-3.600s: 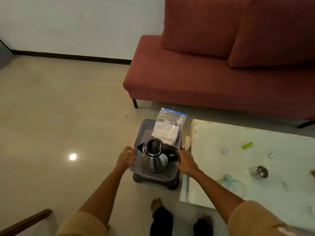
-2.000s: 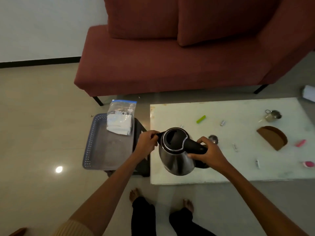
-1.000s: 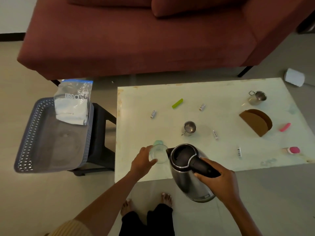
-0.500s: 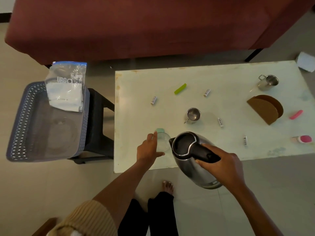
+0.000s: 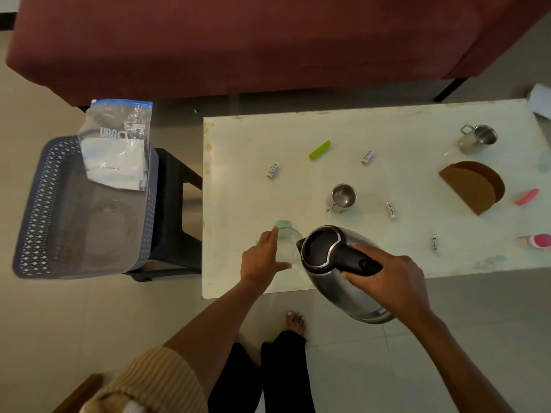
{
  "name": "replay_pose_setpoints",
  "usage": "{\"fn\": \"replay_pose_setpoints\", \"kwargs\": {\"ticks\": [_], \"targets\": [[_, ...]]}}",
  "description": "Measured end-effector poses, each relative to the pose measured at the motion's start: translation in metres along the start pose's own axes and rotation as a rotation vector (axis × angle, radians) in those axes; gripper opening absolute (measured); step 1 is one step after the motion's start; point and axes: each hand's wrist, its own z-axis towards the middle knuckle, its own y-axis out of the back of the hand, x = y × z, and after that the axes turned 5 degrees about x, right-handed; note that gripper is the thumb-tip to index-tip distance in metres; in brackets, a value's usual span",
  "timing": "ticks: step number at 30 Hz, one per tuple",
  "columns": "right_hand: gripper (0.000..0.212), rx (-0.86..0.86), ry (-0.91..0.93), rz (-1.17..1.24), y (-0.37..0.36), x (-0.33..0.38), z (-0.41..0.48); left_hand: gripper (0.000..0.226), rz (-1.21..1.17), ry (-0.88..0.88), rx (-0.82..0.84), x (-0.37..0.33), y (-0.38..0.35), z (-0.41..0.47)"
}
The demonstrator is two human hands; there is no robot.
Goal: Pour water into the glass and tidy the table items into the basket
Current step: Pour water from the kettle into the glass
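Steel kettle [image 5: 337, 275] gripped in our right hand [image 5: 390, 278] tilts at the glass [image 5: 287, 245] our left hand [image 5: 262, 260] clasps (table [image 5: 417, 138] clutter awaits the basket [image 5: 38, 204]).

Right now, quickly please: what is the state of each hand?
The left hand holds the glass between thumb and fingers.
The right hand grips the kettle by its handle.

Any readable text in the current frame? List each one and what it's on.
"URGO": on the clear zip bag leaning in the basket.
Small white cylinders on the table: printed labels, too small to read.
Kettle: marking near its base, blurred.
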Motion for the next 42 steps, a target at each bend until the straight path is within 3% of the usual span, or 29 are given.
{"fn": "replay_pose_setpoints", "kwargs": {"ticks": [17,42], "targets": [[0.042,-0.003,-0.014,-0.017,0.001,0.017,0.006,0.094,-0.082,-0.005,-0.005,0.007,-0.002,-0.001],[0.049,0.088,-0.009,-0.127,0.003,0.018,0.019,0.091,-0.145,-0.053,-0.066,0.013,-0.01,-0.001]]}}
